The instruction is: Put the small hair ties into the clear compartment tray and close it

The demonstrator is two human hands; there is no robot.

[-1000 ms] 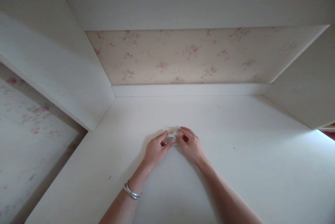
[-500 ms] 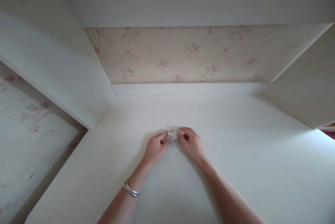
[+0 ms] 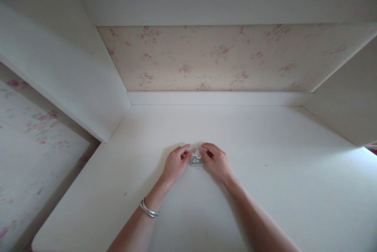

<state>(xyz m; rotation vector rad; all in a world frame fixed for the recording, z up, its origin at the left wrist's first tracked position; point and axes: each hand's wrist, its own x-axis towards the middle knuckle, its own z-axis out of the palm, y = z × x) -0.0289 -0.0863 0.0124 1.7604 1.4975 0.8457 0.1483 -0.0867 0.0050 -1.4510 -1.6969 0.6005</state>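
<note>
Left hand (image 3: pixel 174 163) and right hand (image 3: pixel 216 161) closed on a small clear plastic piece (image 3: pixel 197 159), pinched between fingertips from either side, piece held just above the white shelf (image 3: pixel 279 189), silver bangles (image 3: pixel 149 210) worn on left wrist, floral wallpaper (image 3: pixel 224 57) behind.

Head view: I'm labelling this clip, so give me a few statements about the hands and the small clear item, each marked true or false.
1. Both hands touch the small clear item. True.
2. The left hand is raised well above the white surface. False: it is down at the surface, at the item.
3. A silver bangle is on the left wrist. True.
4. The right hand holds a pen. False: its fingers meet only the clear item.
</note>
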